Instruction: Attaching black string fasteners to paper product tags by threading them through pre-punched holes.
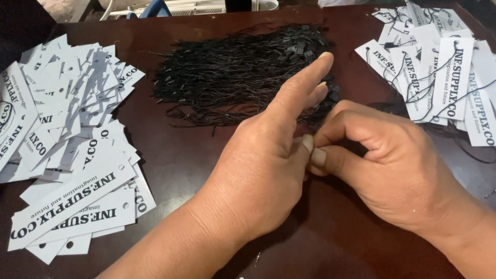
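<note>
- While both hands meet at the middle of the dark table [175, 155], the left hand [263, 160] has its thumb pressed against the right thumb, index finger stretched out straight over the cords [232, 77].
- Right hand [392, 165] is curled, fingers together; it seems to pinch something small with the left, but the hands hide it.
- Black cords lie in a loose heap just beyond the fingertips, touching them.
- White tags [67, 144] without cords spread at the left.
- Strung tags [439, 77] pile at the right, near the right hand.
</note>
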